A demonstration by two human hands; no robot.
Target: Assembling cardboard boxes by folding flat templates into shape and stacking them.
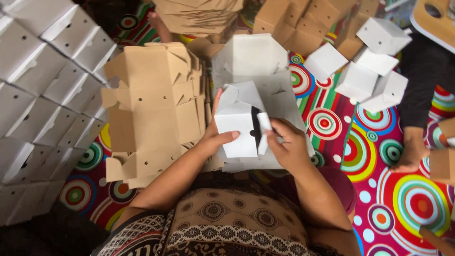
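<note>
Half-folded white cardboard box (235, 128) held above the lap: left hand (215, 137) clasping its side to steady it, right hand (286, 144) pinching a flap inward. Flat brown cardboard blanks (151, 109) stacked nearby on the patterned mat (379, 189), within reach.

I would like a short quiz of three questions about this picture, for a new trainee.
1. True or false: the left hand grips the half-folded white box.
2. Which lies left of that box? A) stack of flat brown cardboard blanks B) a metal tray
3. What does the right hand pinch?

Key: 1 true. 2 A. 3 the box's white side flap.
</note>
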